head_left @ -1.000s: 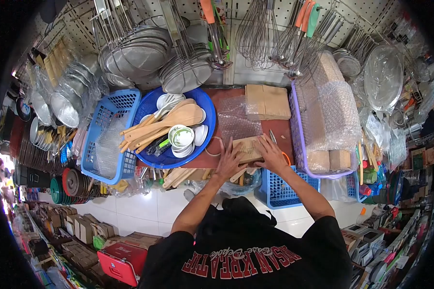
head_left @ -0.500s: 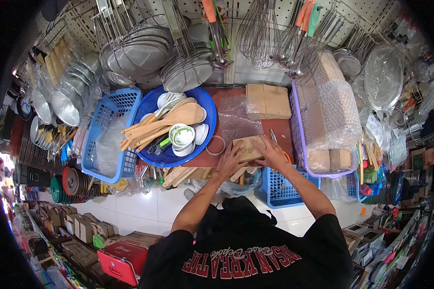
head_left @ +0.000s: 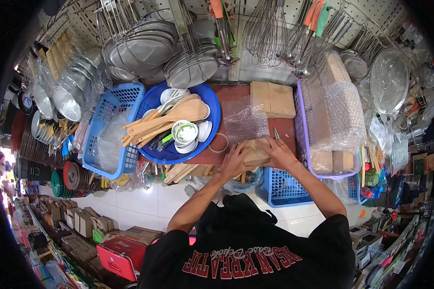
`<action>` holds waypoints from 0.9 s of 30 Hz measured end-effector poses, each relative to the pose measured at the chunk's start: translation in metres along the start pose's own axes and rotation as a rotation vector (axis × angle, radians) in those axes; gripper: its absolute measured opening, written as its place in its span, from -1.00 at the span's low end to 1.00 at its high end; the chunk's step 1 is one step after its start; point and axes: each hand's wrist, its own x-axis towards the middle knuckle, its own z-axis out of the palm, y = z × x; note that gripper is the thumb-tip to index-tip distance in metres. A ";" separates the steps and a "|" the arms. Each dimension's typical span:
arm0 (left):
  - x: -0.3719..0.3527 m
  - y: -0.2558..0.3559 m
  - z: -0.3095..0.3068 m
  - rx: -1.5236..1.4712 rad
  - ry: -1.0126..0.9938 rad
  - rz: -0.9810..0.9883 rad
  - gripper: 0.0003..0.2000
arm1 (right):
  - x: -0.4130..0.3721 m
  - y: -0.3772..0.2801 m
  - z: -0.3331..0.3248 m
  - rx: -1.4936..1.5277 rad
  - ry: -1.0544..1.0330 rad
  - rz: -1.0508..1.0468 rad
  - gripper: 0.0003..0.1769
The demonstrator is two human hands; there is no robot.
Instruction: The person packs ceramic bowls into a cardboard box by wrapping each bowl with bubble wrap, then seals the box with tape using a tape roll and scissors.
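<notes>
Currently, the left hand (head_left: 233,164) and right hand (head_left: 281,154) grasp a small brown cardboard box (head_left: 256,152) from either side, fingers wrapped against it, just below right of frame centre near the bench's (head_left: 235,91) front edge. Light, matched pressure would best prevent buckling.

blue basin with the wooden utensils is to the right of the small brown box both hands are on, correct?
Not quite: the head view shows the blue basin with the wooden utensils to the left of the small brown box, which both the left hand and right hand are on.
</notes>
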 end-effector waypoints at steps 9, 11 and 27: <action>0.017 0.013 -0.026 -0.217 -0.071 -0.125 -0.15 | 0.027 0.021 -0.005 0.185 -0.224 0.008 0.05; 0.029 0.011 -0.036 -0.195 -0.118 -0.176 -0.14 | 0.039 0.037 0.006 0.187 -0.295 0.002 0.05; 0.053 -0.001 -0.051 -0.014 -0.239 0.035 -0.38 | 0.112 0.066 0.012 0.281 -0.963 0.125 -0.18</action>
